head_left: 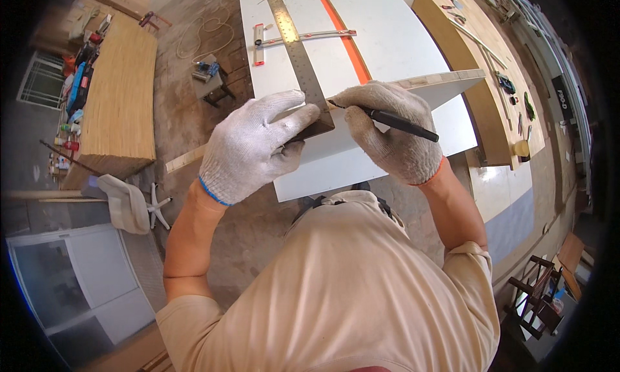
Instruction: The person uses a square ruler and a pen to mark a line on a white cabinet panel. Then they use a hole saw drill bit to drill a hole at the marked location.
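My left hand (255,146), in a white knit glove with a blue cuff edge, holds a metal try square (294,46) near its lower end. The long perforated blade stretches away over the white table (394,30). Under both hands lies a narrow wood-edged board (445,84), its left end (185,159) showing beyond my left glove. In my gloved right hand (397,133) is a black pen (407,125), its tip close to the square's blade and the board edge. My fingers partly hide the square's lower end and the pen tip.
An orange strip (342,33) and a thin grey-red tool (323,34) lie on the table. A wooden bench (491,81) with hand tools stands right. Left are a plywood stack (126,88), a small stool (213,84) and a swivel chair (126,204).
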Motion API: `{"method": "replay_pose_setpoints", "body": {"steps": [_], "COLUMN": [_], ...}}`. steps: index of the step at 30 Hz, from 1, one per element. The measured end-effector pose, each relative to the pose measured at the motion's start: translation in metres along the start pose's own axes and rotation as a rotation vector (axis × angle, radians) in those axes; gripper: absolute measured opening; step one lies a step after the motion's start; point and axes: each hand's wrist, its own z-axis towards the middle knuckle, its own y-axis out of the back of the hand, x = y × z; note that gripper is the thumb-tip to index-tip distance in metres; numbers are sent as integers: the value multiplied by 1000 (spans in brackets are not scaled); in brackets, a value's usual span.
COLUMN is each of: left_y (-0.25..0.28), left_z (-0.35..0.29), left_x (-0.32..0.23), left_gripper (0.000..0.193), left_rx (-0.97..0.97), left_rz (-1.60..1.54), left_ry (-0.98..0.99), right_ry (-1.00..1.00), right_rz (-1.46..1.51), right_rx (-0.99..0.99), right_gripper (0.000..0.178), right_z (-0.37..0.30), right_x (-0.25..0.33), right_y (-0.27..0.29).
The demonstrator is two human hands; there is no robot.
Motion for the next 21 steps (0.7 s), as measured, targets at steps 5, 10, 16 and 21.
{"method": "replay_pose_setpoints", "body": {"steps": [5, 10, 16, 21], "left_y": [0, 0, -1, -1], "left_z": [-1, 0, -1, 0], "left_x": [2, 1, 3, 3], "left_gripper": [60, 60, 60, 60], "left_rx": [-13, -5, 1, 2], "left_rz": [14, -5, -10, -9], "left_ry": [-16, 0, -1, 2], "right_ry": [-5, 25, -32, -90], "right_rz": [-42, -66, 39, 88], "right_rx": [28, 12, 39, 8], "right_gripper": [10, 11, 8, 8], "right_z": [2, 1, 1, 0], "right_x": [3, 2, 2, 3], "right_y": [0, 0, 4, 3]}}
